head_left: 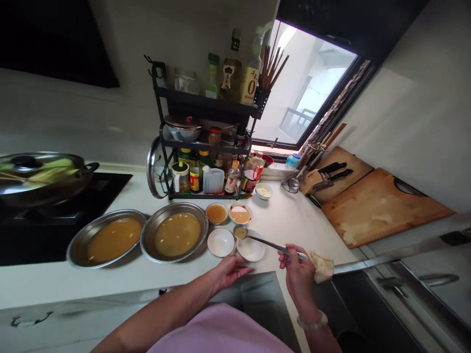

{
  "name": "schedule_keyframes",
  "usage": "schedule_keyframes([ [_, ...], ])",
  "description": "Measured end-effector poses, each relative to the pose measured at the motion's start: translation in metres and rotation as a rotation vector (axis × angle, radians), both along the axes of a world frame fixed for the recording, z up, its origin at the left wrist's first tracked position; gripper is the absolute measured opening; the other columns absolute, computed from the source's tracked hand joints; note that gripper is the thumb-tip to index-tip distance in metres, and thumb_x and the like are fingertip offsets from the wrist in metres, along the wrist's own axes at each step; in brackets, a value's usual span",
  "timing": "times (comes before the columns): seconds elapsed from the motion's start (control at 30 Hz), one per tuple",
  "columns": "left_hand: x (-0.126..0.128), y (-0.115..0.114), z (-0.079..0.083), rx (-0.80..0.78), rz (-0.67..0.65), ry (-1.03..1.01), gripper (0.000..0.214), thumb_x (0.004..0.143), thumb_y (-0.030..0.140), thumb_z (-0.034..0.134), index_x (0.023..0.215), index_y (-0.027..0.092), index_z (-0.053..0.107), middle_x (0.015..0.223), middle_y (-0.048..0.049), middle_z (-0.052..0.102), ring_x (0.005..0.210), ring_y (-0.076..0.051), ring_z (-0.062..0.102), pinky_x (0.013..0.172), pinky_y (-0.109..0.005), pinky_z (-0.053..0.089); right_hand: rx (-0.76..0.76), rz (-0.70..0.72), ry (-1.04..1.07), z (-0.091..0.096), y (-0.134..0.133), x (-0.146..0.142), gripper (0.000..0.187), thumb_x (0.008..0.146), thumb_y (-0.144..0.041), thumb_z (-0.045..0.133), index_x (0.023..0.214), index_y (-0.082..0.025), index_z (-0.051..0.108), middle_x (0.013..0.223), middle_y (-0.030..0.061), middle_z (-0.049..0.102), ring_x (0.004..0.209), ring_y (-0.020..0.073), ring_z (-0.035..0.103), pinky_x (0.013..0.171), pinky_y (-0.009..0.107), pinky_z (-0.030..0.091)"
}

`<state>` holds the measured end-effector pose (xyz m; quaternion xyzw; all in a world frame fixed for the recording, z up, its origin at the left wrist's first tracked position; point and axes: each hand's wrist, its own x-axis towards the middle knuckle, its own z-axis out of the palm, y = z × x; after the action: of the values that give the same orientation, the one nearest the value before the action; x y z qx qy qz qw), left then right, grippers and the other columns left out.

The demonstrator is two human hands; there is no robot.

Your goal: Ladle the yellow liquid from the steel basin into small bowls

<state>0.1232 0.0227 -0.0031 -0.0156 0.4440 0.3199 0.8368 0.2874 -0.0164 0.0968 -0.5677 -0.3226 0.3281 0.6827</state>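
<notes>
The right hand (pixel 300 272) grasps a metal ladle (pixel 268 243) by its handle, the fingers closed around the shaft. The scoop, at the handle's far left end, contains a yellowish liquid and stands over the far left rim of the right white bowl (pixel 252 251), level enough to hold its load. Whether scoop and rim touch cannot be determined.

The left hand (pixel 230 273) is released, its fingers parted and grasping nothing, at the near side of the left white bowl (pixel 220 242) and the right one. Contact with either rim cannot be confirmed. Both white bowls appear pale inside; any contents are indistinct.

On the far side of these two stand a bowl of brown liquid (pixel 216 213) and, to its right, a red-marked bowl (pixel 240 215), also filled. To the left on the table (pixel 294 215) are two metal basins of broth, the right basin (pixel 174 233) and the left basin (pixel 106 241).

Assessment: the step in hand appears to be portioning liquid by ladle into the small bowls. The next move would call for centring the scoop over the right white bowl and tipping it slowly, with the left hand available to steady the rim.
</notes>
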Motion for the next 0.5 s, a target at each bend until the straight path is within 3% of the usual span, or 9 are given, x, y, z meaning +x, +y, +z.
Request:
schedule_keyframes([
  [0.1,-0.037,-0.01,0.005,-0.036,0.031,-0.02,0.027,0.076,0.002,0.06,0.101,0.011,0.057,0.08,-0.0105,0.065,0.074,-0.021,0.07,0.062,-0.024,0.059,0.002,0.072,0.027,0.001,0.012,-0.02,0.033,0.073,-0.044,0.071,0.084,-0.015,0.061,0.059,0.0027,0.066,0.046,0.0132,0.057,0.038,0.021,0.043],
  [0.23,-0.097,-0.029,0.006,-0.074,0.183,-0.042,0.016,0.082,0.003,0.054,0.096,0.009,0.058,0.076,-0.0113,0.067,0.067,-0.018,0.071,0.062,-0.023,0.059,-0.009,0.185,0.016,0.0,0.028,-0.052,0.032,0.076,-0.046,0.069,0.085,-0.016,0.061,0.059,0.0013,0.065,0.046,0.0133,0.057,0.038,0.021,0.043],
  [0.37,-0.155,-0.055,-0.006,-0.104,0.399,0.02,0.01,0.083,0.002,0.055,0.09,0.009,0.057,0.075,-0.0113,0.068,0.063,-0.019,0.071,0.057,-0.025,0.06,0.059,0.332,-0.076,-0.005,0.039,-0.087,0.03,0.083,-0.045,0.064,0.09,-0.017,0.062,0.059,-0.0004,0.063,0.047,0.0136,0.058,0.039,0.023,0.048],
  [0.5,-0.2,-0.071,-0.017,-0.125,0.647,0.088,0.011,0.085,0.001,0.053,0.083,0.011,0.057,0.07,-0.0073,0.067,0.062,-0.019,0.071,0.055,-0.025,0.061,0.231,0.476,-0.289,-0.008,0.041,-0.116,0.021,0.09,-0.036,0.055,0.095,-0.018,0.065,0.064,-0.0001,0.064,0.047,0.012,0.059,0.044,0.024,0.052],
])
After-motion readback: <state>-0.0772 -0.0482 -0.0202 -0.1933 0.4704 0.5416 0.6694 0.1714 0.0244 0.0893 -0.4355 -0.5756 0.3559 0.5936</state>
